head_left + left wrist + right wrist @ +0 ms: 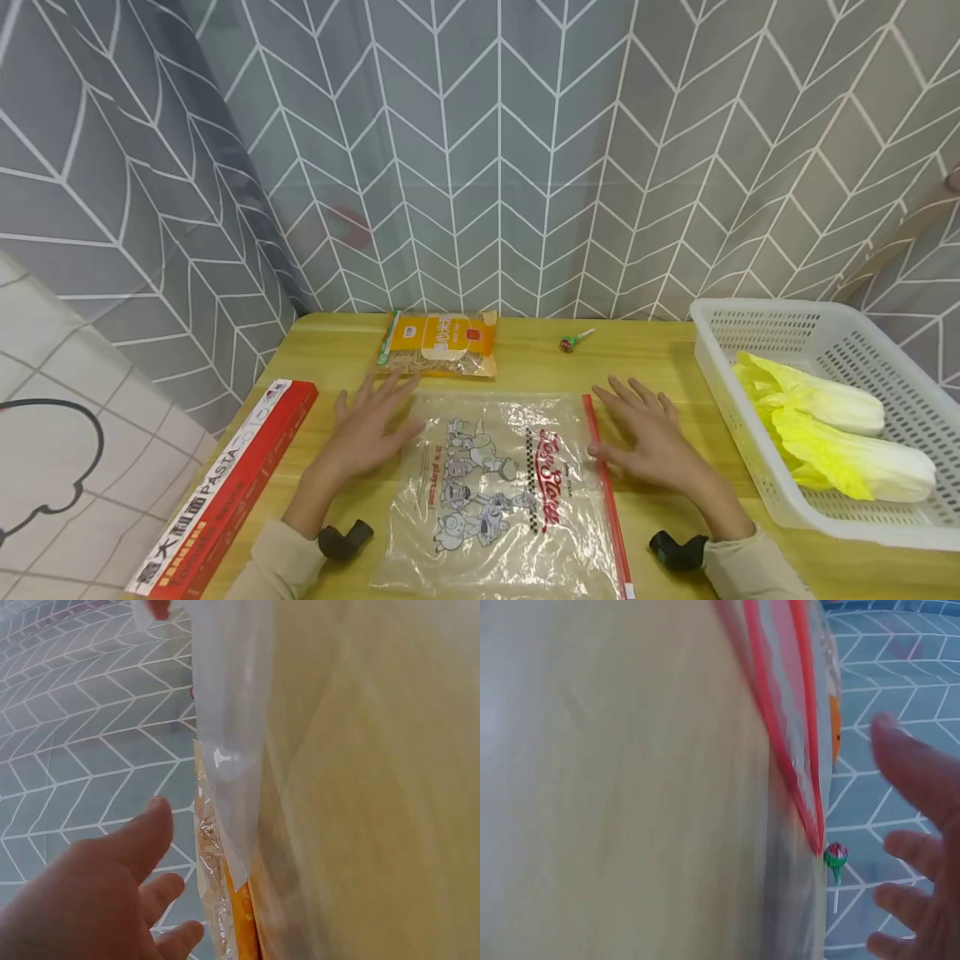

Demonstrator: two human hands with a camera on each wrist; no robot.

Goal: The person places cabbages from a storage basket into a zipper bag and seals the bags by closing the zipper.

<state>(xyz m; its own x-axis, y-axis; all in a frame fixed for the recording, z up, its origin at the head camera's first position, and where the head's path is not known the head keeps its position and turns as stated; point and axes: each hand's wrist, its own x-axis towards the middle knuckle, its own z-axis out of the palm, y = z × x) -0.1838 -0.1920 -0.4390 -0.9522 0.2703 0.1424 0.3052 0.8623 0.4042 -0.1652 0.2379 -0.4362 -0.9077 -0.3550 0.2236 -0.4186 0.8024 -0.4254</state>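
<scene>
A clear zip bag (487,492) with a printed cartoon design lies flat on the table, its red zip edge (609,500) to the right. My left hand (369,429) spreads its fingers at the bag's upper left, thumb at the edge. On the other side my right hand (645,437) has its fingers spread too, with the thumb by the red strip. Both wrist views show the left hand (97,892) and right hand (922,847) with nothing in their fingers. The bag's edge (232,772) rises slightly beside the left hand.
An orange noodle packet (438,343) and a lollipop (576,340) lie at the back. On the left is a long red pasta box (232,492). A white basket (727,442) at the right holds two cabbages (855,450). A patterned curtain (495,167) hangs behind the table.
</scene>
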